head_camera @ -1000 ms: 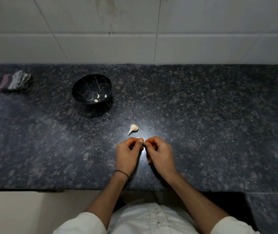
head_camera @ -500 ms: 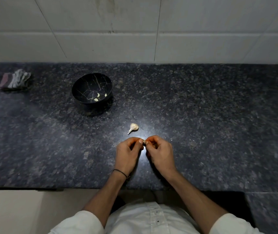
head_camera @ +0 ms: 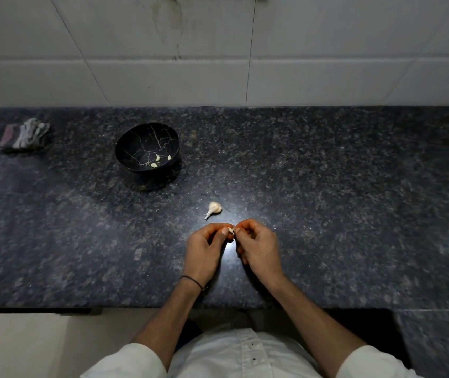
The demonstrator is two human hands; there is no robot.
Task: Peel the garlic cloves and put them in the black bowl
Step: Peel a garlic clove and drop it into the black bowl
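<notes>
Both hands are at the near middle of the bench, fingertips meeting over a bright glare spot. The left hand and the right hand each pinch the same garlic clove from opposite sides. Each grip is narrow, thumb and forefinger tight on the clove and the other fingers curled under. Only a pale sliver of the clove shows between the fingertips, too small to tell which way its long axis runs. Just beyond the hands, apart from them, one garlic bulb piece lies on its side on the bench. Its long axis is diagonal, with the thin stalk pointing near-left toward the left hand and the fat end far-right. The black bowl sits upright further back and to the left, well apart from the hands, with gold crack-like lines inside. It holds three peeled cloves, all low on its right inner side: two side by side and one a little nearer, none touching. Count: one clove in the hands, one bulb piece on the bench, three cloves in the bowl, one bowl. One crumpled cloth lies at the far left of the bench. A thin black band is on the left wrist. White sleeves and a shirt front are at the bottom edge. A tiled wall stands behind the bench.
</notes>
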